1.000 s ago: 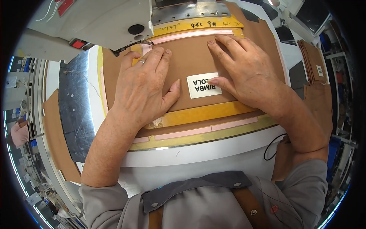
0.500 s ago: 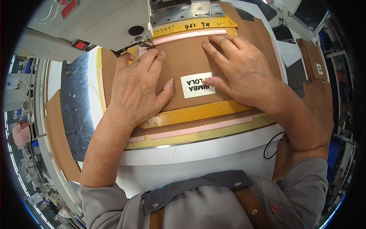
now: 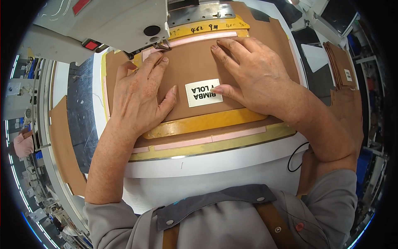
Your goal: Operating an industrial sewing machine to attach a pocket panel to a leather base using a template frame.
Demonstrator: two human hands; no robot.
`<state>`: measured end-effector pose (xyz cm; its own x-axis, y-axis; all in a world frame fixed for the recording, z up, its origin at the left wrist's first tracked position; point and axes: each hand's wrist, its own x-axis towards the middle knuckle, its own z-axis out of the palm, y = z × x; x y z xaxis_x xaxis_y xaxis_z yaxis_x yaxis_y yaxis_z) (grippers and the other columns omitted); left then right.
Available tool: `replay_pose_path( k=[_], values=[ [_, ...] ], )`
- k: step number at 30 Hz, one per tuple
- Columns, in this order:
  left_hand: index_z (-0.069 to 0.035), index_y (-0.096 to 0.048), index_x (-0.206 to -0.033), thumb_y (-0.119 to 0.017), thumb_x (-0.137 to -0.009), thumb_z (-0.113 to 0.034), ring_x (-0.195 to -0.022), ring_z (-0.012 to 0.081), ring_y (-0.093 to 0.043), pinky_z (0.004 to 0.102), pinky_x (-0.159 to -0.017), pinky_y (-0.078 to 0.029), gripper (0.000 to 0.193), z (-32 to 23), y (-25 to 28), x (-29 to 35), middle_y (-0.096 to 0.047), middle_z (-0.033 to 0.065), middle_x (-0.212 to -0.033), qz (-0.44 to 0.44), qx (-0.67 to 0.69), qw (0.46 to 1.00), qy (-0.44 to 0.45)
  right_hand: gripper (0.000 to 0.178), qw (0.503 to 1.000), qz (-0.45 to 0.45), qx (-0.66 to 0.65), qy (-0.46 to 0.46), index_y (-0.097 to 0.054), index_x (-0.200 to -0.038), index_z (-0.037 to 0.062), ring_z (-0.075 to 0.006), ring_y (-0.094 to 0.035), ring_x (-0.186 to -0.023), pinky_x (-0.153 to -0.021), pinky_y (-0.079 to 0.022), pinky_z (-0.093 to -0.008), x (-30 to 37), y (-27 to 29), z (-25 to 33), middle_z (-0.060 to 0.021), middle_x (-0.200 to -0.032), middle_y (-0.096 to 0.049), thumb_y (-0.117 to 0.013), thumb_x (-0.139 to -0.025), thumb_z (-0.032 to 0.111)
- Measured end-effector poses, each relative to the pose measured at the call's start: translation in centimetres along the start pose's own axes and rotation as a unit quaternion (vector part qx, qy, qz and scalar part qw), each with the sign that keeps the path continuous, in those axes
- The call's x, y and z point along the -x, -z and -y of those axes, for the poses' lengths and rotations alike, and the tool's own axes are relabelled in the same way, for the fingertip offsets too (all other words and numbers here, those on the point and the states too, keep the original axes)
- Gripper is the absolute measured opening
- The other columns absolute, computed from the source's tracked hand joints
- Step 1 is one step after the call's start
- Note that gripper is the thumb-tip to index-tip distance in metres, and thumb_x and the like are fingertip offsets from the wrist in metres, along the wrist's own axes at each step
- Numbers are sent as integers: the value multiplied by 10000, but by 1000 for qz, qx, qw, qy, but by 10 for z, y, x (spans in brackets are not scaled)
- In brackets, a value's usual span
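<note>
A brown panel (image 3: pixel 182 68) lies inside a yellow template frame (image 3: pixel 203 122), under the head of a sewing machine (image 3: pixel 120 25). My left hand (image 3: pixel 139 93) rests on the panel's left part, fingers stretched out, its fingertips close to the presser foot (image 3: pixel 161 45). Spread on the panel's right part is my right hand (image 3: pixel 253 74), its thumb touching the edge of a cream label (image 3: pixel 202 94) with dark lettering. Both hands lie flat and hold nothing. A pink strip (image 3: pixel 203 38) runs along the far edge of the opening.
A metal plate (image 3: pixel 203 13) is fixed at the far side of the template. Stacked brown pieces (image 3: pixel 338 66) stand at the far right, one bearing a small pale label. Another brown piece (image 3: pixel 64 145) lies at the left. A black cable (image 3: pixel 292 159) loops near my right forearm.
The template and the brown panel with its label have slid to the left under the machine head. Both my hands have moved left with them, still lying flat.
</note>
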<state>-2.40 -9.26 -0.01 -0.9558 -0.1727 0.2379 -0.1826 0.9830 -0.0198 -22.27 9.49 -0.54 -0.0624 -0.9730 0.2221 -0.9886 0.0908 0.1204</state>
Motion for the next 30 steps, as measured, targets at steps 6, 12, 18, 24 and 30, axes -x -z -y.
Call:
replay_pose_path(
  k=[6,12,18,24,30],
  values=[
    [-25,-627,-1299,-687,-829,-271,-1055,295,-634,469,-990,-407,534,-8,-3,-2,-613,130,-1370,3,-27,1000,2,742,1000,-23,0,16,-622,-1356,3,-253,-553,-1212,-1090,-423,-410,7,-8,-10,-126,-1258,-629,-566,-962,629],
    [-41,-617,-1314,-681,-842,-276,-1080,288,-641,472,-1015,-393,532,-4,1,-1,-610,137,-1380,19,-40,999,8,725,998,-51,-8,31,-653,-1316,11,-250,-541,-1207,-1110,-381,-404,5,-7,-15,-119,-1194,-653,-564,-962,638],
    [-49,-608,-1330,-671,-864,-292,-1096,280,-641,473,-1027,-387,529,3,4,4,-602,133,-1395,28,-48,998,14,720,998,-48,-6,34,-668,-1302,23,-248,-542,-1198,-1110,-378,-397,4,-4,-16,-115,-1169,-661,-567,-957,647],
    [-49,-610,-1328,-664,-870,-296,-1112,284,-632,458,-1026,-389,523,14,7,13,-601,125,-1396,35,-47,998,20,708,999,-41,-12,32,-680,-1289,27,-249,-546,-1190,-1112,-380,-402,-1,-4,-10,-116,-1180,-661,-563,-960,643],
    [-49,-619,-1314,-663,-872,-296,-1091,283,-635,449,-1028,-389,509,24,8,21,-602,116,-1396,36,-49,998,29,711,999,-28,-23,38,-682,-1271,13,-261,-545,-1190,-1122,-373,-410,-10,-4,-1,-128,-1202,-652,-554,-964,642]
  ],
)
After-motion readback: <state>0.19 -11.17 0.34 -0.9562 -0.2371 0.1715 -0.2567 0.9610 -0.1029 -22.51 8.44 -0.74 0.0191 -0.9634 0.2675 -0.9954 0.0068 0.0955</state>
